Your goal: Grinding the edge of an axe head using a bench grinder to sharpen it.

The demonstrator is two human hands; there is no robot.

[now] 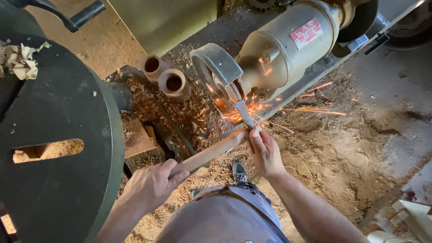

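A long chisel with a pale wooden handle (211,152) and a steel blade (244,114) is pressed against the wheel (221,92) of a beige bench grinder (288,45). Orange sparks fly from the contact to the right. My left hand (150,184) is wrapped around the handle's rear end. My right hand (263,153) pinches the blade just below the wheel, fingers on top of the steel.
A large black round machine disc (58,135) with a slot fills the left. Two short brown pipe pieces (166,76) stand behind the grinder. Wood shavings and sawdust cover the ground (342,153). My shoe (238,171) shows below the tool. Scrap wood lies at bottom right.
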